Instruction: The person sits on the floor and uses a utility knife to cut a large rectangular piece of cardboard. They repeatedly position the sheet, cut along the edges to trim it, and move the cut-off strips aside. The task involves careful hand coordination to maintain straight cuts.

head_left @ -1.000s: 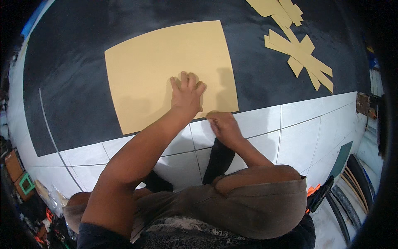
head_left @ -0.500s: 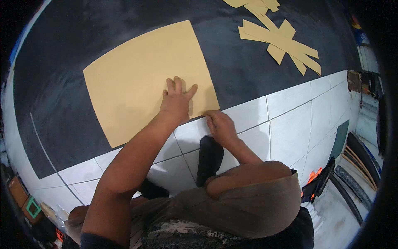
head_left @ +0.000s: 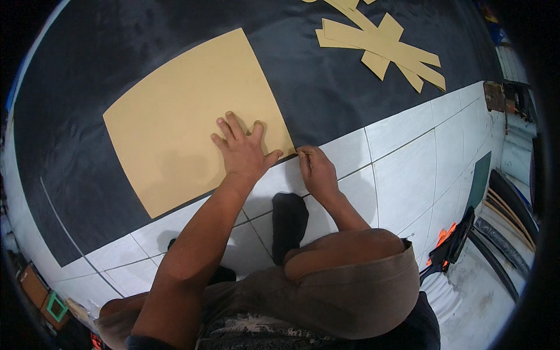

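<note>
A large tan sheet of card (head_left: pixel 181 116) with one curved edge lies flat on black sheet material (head_left: pixel 303 76). Spread fingers of my left hand (head_left: pixel 242 154) press down on the card close to its near right corner. Just beyond that corner, at the near edge of the black material, my right hand (head_left: pixel 319 172) pinches a thin pen-like stick (head_left: pixel 308 153). Its tip points at the card's corner; the fingers hide most of the rest.
Several tan card strips (head_left: pixel 385 46) lie crossed in a pile at the far right on the black material. White floor tiles (head_left: pixel 402 175) run along its near edge. My dark-socked foot (head_left: pixel 289 221) stands on them. Curved dark strips (head_left: pixel 501 251) lie at the right.
My left hand's fingers have spread wider, and its thumb now reaches toward the corner. My right hand has shifted to just beyond the corner, showing the thin stick. The whole view has turned slightly.
</note>
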The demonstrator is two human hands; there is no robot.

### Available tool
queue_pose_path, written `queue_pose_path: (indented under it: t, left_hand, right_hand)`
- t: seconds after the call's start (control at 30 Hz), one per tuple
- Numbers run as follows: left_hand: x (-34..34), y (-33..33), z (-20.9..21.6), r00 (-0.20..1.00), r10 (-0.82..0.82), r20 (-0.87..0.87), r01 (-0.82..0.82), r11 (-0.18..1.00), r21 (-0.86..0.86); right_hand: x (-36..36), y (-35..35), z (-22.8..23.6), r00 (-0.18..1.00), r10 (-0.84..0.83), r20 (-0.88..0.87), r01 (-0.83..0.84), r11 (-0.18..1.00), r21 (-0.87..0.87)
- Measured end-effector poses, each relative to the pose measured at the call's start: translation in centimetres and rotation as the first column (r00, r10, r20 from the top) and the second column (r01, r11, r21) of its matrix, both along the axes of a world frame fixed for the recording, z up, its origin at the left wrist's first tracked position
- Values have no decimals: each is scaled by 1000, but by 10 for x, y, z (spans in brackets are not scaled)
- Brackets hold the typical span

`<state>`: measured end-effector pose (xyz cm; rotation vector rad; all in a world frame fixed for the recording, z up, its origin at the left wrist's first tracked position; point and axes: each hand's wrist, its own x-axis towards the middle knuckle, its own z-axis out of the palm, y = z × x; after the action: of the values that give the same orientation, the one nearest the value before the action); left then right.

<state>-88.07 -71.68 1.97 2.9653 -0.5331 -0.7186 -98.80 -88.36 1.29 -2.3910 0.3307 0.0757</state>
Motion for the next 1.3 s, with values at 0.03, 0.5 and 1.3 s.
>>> queue_pose_path:
  t: [0.03, 0.5, 1.3]
  left_hand:
    - [2, -3, 3, 1000, 9, -27, -8, 1000, 16]
    - [11, -17, -7, 996, -93, -14, 90, 985, -146]
    - [15, -41, 6, 993, -64, -104, 70, 996, 53]
  right_hand:
    - [0, -2, -2, 1000, -3, 9, 3, 1000, 2]
    - [-3, -9, -1, 1000, -10, 21, 9, 999, 52]
    - [61, -24, -12, 875, 424, 236, -366, 896, -252]
